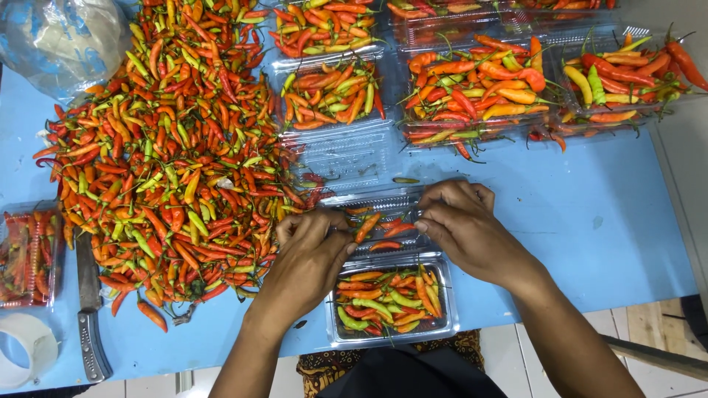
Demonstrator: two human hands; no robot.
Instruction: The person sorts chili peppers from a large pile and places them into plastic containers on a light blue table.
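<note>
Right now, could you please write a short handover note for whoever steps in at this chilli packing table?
Left hand and right hand: both at the open clear clamshell container, fingers on its edges; neither visibly has a grip on a chilli.
Lower half is filled; upper half holds only a few chillies.
Loose pile of chillies lies left on the blue table; filled containers at the back; knife far left.
Left: this container not closed, the pile unpacked.

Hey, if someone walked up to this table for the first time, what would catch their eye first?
The big loose heap of red, orange and green chili peppers covering the left of the blue table. Next, the left hand and right hand meeting over an open clear plastic clamshell container at the near edge, its front half filled with chilies. More filled clear containers line the far side.
</note>
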